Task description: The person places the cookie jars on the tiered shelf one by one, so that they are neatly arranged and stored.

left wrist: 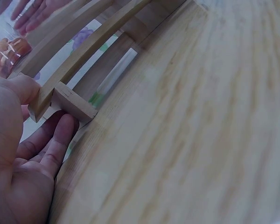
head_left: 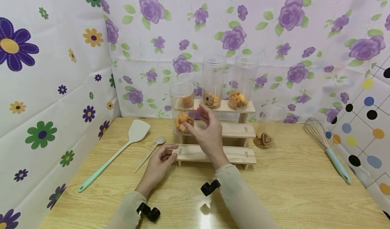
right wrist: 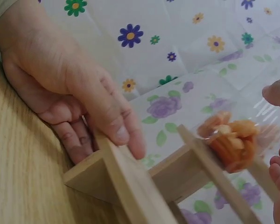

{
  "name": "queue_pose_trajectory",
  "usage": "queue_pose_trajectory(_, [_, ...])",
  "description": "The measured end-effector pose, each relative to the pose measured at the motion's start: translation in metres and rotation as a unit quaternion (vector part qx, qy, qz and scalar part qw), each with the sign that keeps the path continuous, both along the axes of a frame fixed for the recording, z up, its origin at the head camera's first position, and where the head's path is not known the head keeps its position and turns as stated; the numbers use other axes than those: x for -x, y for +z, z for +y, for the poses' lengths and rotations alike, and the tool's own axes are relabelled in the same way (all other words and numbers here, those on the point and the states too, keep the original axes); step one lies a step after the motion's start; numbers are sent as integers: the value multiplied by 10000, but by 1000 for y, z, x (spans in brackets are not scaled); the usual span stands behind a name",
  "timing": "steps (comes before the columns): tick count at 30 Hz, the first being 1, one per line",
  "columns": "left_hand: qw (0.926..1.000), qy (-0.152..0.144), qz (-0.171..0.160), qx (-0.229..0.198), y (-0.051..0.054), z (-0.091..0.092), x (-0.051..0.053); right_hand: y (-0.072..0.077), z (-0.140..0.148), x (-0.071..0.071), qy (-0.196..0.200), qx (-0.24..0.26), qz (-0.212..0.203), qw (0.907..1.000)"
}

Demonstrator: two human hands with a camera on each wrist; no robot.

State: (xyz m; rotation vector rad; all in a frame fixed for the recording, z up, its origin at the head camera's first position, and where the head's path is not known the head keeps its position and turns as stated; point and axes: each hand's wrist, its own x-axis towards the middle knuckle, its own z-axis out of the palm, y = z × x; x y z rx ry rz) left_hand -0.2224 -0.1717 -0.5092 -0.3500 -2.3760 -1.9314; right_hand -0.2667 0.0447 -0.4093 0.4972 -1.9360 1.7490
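Note:
A three-tier wooden shelf [head_left: 213, 153] stands mid-table. My left hand [head_left: 159, 163] holds the left end of its lowest tier; in the left wrist view, the thumb lies by the board [left wrist: 79, 65] and the curled fingers [left wrist: 60, 135] are at its support. On the middle tier's left end stands a clear plastic jar [head_left: 181, 103] with orange snack pieces [right wrist: 234, 140] at the bottom. My right hand [head_left: 208, 134] is beside this jar, thumb and fingers spread apart. Three more clear jars stand on the top tier: a left jar [head_left: 186, 97], a middle jar [head_left: 214, 80] and a right jar [head_left: 245, 78].
Right of the shelf, another clear jar [head_left: 271, 127] holds a brown heart-shaped piece. A whisk [head_left: 330, 154] lies at the right. On the left are a white spatula [head_left: 138, 131] with a mint handle and a grey spoon [head_left: 159, 141]. Flowered cloth [head_left: 146, 53] hangs behind.

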Motion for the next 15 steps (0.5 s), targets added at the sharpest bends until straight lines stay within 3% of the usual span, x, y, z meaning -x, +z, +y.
queue_pose_trajectory(5, [10000, 33, -51, -10, 1, 1, 0, 12, 16, -9, 53, 86, 442, 9990])
queue_pose_trajectory(15, [10000, 60, -55, -17, -1, 1, 0, 43, 68, -28, -220, 168, 1113, 9934])
